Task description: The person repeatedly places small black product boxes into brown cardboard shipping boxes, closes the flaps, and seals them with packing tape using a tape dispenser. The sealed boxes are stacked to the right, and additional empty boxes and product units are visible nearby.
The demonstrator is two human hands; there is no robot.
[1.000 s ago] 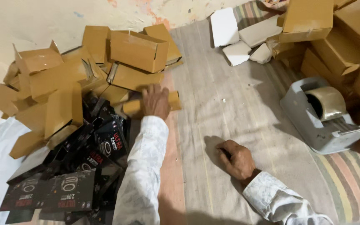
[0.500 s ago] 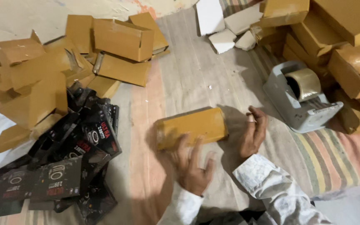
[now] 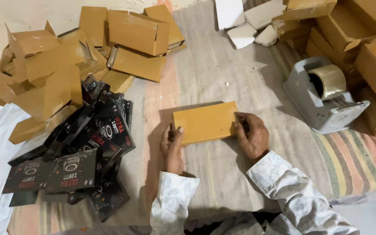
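Note:
A flat tan cardboard box (image 3: 205, 122) is held just above the striped cloth, roughly level, between both hands. My left hand (image 3: 172, 147) grips its left end with the thumb against the edge. At its right end my right hand (image 3: 251, 134) has the fingers curled round the side. Both sleeves are white with a pale pattern. To the left lies a heap of black printed product boxes (image 3: 77, 152).
Several folded and open tan cartons (image 3: 66, 65) are piled at the upper left. A grey tape dispenser (image 3: 323, 96) with a brown roll stands at the right. Taped brown boxes (image 3: 366, 39) are stacked at the upper right. White torn pieces (image 3: 242, 19) lie at the top.
My left hand reached to the carton pile, then brought one tan box to the middle. Both hands have now taken it by its ends and lowered it towards the cloth.

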